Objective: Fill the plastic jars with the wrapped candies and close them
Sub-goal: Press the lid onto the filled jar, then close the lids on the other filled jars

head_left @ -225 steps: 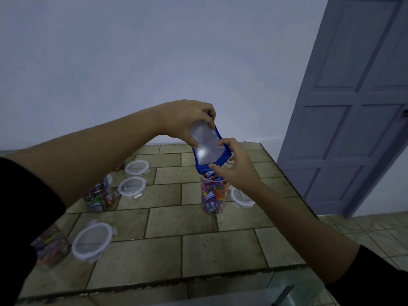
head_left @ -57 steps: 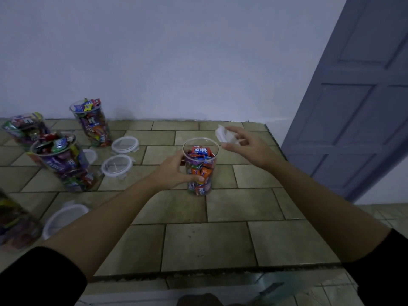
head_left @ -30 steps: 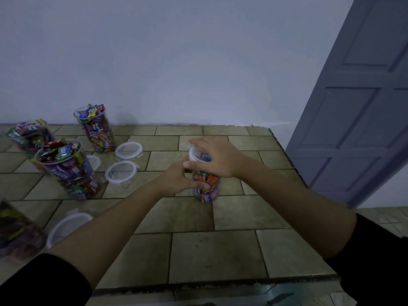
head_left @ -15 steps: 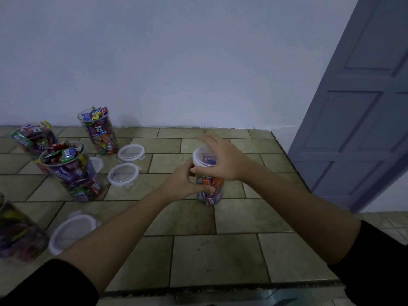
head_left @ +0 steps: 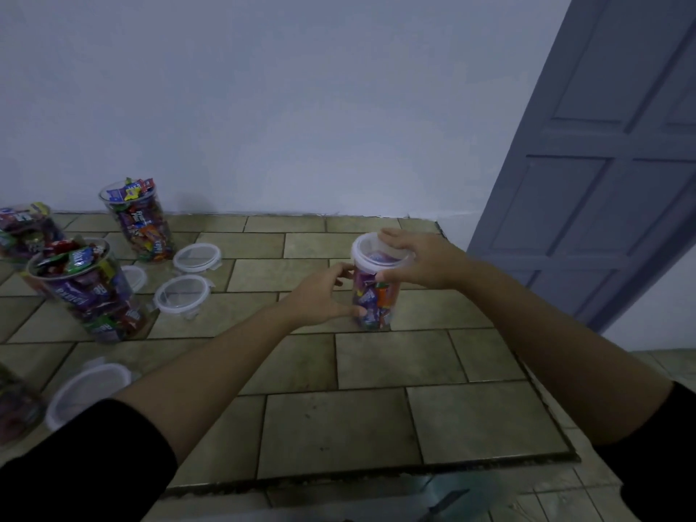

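Gripped jar [head_left: 373,305] with left hand [head_left: 320,299]; clamped lid [head_left: 371,254] with right hand [head_left: 420,261], hiding its right rim. Lost lower-left jar [head_left: 15,406] past frame edge.

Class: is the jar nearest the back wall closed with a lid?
No, the back jar stands open, candies poking above its rim.

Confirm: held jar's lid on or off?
On: white-rimmed clear lid sits atop clear plastic candy jar, right hand gripping it. Sealed: cannot tell.
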